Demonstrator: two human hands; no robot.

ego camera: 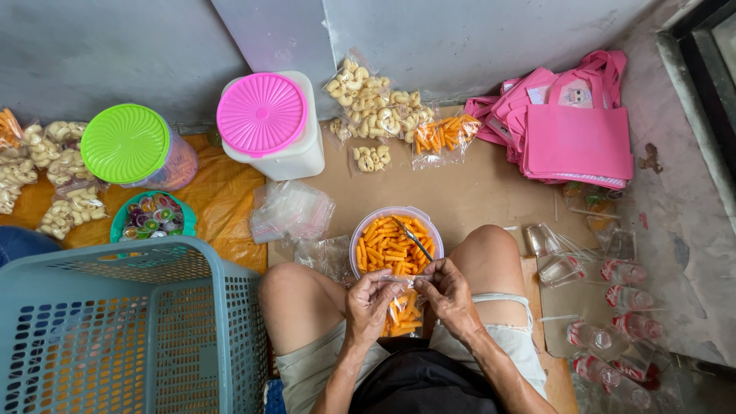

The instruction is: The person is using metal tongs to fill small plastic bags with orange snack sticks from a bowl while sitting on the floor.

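Observation:
Between my knees, my left hand [369, 303] and my right hand [447, 294] pinch the top of a small clear plastic bag [402, 313] filled with orange snack sticks. Just beyond the hands stands a clear round tub [359, 233] of the same orange sticks, with a metal spoon [412, 238] lying in it. A stack of empty clear bags [291, 209] lies to the tub's left on the cardboard floor cover.
A blue-grey plastic basket [146, 322] stands at my left. Beyond it are a green-lidded jar [126, 144], a pink-lidded white container [263, 115], a bowl of small colourful cups [152, 216], filled snack bags [379, 111], pink tote bags [575, 130] and sealed water cups [613, 337].

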